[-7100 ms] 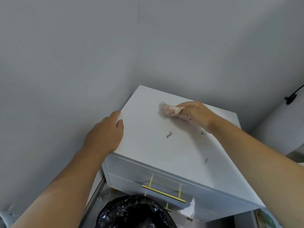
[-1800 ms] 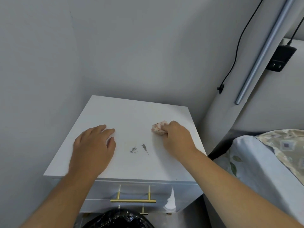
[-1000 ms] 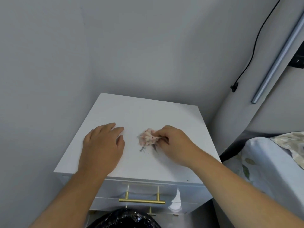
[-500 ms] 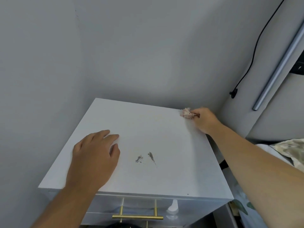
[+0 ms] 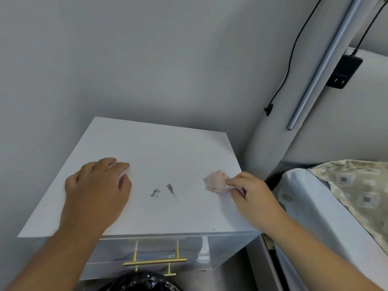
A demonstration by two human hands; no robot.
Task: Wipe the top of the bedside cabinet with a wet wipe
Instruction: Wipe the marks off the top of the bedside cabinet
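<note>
The white bedside cabinet (image 5: 159, 148) stands in a wall corner, seen from above. Two dark smudges (image 5: 163, 191) mark the middle of its top. My right hand (image 5: 253, 198) pinches a crumpled, pink-stained wet wipe (image 5: 216, 182) and presses it on the top near the right edge, right of the smudges. My left hand (image 5: 96, 190) lies flat, palm down, on the left front part of the top, fingers slightly spread and holding nothing.
A gold drawer handle (image 5: 155, 261) shows on the cabinet front, with a black bin bag (image 5: 140, 282) below it. A bed with a patterned pillow (image 5: 357, 192) is close on the right. A black cable (image 5: 289, 59), a grey rail (image 5: 323, 64) and a plug adapter (image 5: 344, 71) hang on the headboard.
My right hand has drawn the wipe from the back right corner forward along the right edge. The left hand has stayed flat on the top. The smudges are still there.
</note>
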